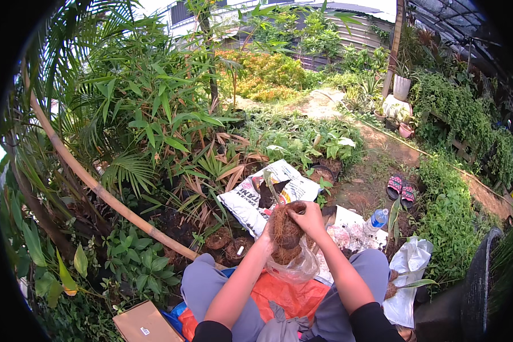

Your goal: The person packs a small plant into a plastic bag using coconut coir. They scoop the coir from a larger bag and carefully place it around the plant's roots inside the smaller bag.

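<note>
Both of my hands hold a ball of brown coconut fibre (285, 228) above my lap. My left hand (268, 231) cups its left side, and my right hand (308, 219) pinches its upper right edge. A green leaf (272, 186) rises just beyond the ball; where its base sits is hidden. Below the ball is a clear plastic bag (297, 267) with more brown fibre in it, over an orange sheet (288, 295) between my knees. Past my hands lies a white printed sack (243, 203) with an opening that shows dark soil (270, 194).
A plastic bottle (378, 219) stands on a soiled white sheet (346, 218) to the right. Fibre-wrapped plants (391, 291) lie by a white bag (404, 305). Sandals (400, 190) rest on the path. A cardboard box (147, 322) and a long bamboo pole (102, 192) are at left.
</note>
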`<act>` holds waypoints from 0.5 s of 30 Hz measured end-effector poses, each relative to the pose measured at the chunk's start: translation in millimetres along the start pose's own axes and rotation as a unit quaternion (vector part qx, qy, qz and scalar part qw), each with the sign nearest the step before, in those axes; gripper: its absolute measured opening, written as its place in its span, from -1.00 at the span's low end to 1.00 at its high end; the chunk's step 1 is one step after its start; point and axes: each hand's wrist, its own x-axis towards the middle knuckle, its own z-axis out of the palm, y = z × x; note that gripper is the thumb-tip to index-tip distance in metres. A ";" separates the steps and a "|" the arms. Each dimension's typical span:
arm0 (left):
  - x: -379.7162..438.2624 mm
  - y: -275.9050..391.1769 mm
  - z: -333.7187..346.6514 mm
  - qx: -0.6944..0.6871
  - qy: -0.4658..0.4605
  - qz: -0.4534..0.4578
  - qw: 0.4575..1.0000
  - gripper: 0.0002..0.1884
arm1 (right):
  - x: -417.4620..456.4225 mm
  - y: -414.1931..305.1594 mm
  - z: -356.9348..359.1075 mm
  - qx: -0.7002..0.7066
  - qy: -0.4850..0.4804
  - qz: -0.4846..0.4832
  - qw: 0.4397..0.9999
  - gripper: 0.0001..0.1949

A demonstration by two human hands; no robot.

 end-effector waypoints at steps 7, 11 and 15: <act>-3.4 6.4 8.2 0.007 -0.009 0.003 1.000 -0.58 | 7.6 0.7 -17.4 0.476 0.065 0.286 0.829 -0.77; -10.8 7.3 22.7 -0.073 0.041 -0.023 0.996 -0.57 | 11.0 5.0 -27.4 0.493 0.192 0.193 0.826 -0.77; -8.4 5.0 14.8 0.011 0.013 0.010 1.000 -0.38 | 14.9 13.6 -31.8 0.365 0.285 0.092 0.881 -0.82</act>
